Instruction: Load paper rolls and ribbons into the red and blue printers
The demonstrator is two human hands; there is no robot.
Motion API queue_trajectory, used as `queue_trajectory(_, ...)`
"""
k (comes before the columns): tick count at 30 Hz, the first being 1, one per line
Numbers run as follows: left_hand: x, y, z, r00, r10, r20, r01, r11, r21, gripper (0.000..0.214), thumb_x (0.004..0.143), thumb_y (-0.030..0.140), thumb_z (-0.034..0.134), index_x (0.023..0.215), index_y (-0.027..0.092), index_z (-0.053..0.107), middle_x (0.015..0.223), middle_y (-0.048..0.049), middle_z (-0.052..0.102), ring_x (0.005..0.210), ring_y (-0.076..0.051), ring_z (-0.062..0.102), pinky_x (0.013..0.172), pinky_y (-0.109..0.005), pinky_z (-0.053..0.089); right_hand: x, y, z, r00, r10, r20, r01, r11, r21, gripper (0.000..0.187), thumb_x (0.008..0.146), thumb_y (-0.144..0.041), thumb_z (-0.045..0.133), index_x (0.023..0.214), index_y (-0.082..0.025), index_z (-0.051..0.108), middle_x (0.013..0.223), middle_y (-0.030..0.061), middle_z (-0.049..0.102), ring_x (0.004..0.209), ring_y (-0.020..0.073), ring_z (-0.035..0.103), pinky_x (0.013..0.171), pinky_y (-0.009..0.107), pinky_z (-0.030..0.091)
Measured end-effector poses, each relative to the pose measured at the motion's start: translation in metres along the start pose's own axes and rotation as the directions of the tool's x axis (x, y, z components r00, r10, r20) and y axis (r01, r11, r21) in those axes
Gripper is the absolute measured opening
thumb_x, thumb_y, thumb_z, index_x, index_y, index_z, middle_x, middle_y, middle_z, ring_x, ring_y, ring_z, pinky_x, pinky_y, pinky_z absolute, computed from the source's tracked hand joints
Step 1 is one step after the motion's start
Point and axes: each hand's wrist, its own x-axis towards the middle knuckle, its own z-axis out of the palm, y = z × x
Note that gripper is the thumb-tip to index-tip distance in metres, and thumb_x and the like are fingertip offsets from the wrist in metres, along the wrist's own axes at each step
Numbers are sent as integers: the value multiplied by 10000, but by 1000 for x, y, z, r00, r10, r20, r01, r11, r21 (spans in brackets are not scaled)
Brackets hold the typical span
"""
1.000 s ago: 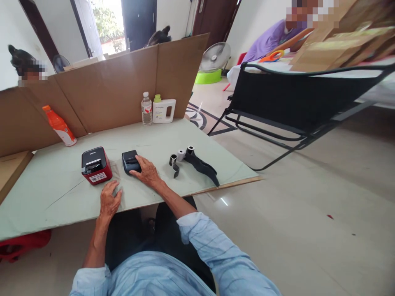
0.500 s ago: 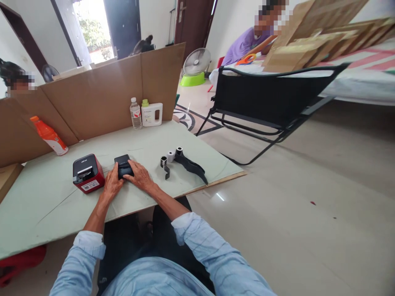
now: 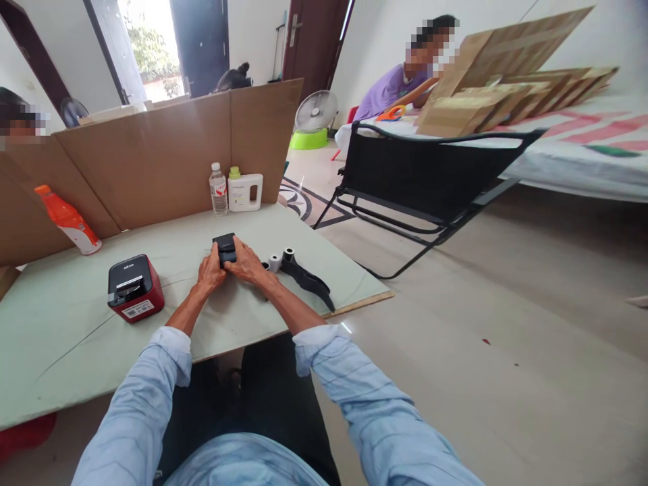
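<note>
Both of my hands are closed around a small black box-shaped device (image 3: 224,241) at the middle of the table. My left hand (image 3: 209,272) grips its left side and my right hand (image 3: 248,262) its right side, with the thumbs near its front edge. Just right of my right hand stand a white paper roll (image 3: 274,263) and a black-sided roll (image 3: 289,254), from which a long dark strip (image 3: 310,280) curls. Another roll beside them is mostly hidden by my right hand. To the left sits a black-and-red printer (image 3: 136,290) with a label on its front.
A cardboard screen (image 3: 167,158) borders the table's far side. Before it stand an orange bottle (image 3: 68,219), a clear water bottle (image 3: 219,191) and a white jug (image 3: 246,192). Right of the table are a black folding chair (image 3: 420,172), a fan (image 3: 314,113) and a person in purple (image 3: 382,88).
My hands have moved the black device to the right and farther from me, away from the printer and closer to the rolls. The view has shifted slightly.
</note>
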Motion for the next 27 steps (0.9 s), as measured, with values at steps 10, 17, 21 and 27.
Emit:
queue_trajectory(10,-35,24,-12,997,60,53,-63,996,67,667,874,145,584,1535,197,508,1415,-181,679,1316,-358,629,1105,-492,506,-13,-1,9,987,-90,-134,75,991,-114,670,887,-261,592,1524,-106,452,1521,270,536,1358,414,558,1128,585,469)
queue_trajectory(17,-131,-22,-100,827,237,-510,-234,970,70,647,847,202,733,1472,191,564,1488,-157,623,1438,-334,538,1269,-543,387,-32,-50,52,923,-362,-131,380,911,159,609,966,-403,609,1512,-142,544,1556,208,563,1486,351,489,1275,555,362)
queue_trajectory(21,-177,-94,-148,700,-145,-699,13,982,-190,965,734,348,894,1571,192,439,1614,-211,483,1526,-392,439,1235,-583,412,-40,-79,89,934,-334,129,258,878,402,923,864,-607,746,1621,-188,424,1652,185,470,1507,368,481,1268,573,371)
queue_trajectory(27,-182,-154,-137,884,-385,-266,149,770,-620,996,519,421,996,1375,140,571,1310,-195,714,1229,-383,697,1083,-556,551,-46,-121,124,875,-404,266,176,778,603,951,804,-574,825,1605,-236,440,1562,126,587,1420,352,567,1209,528,436)
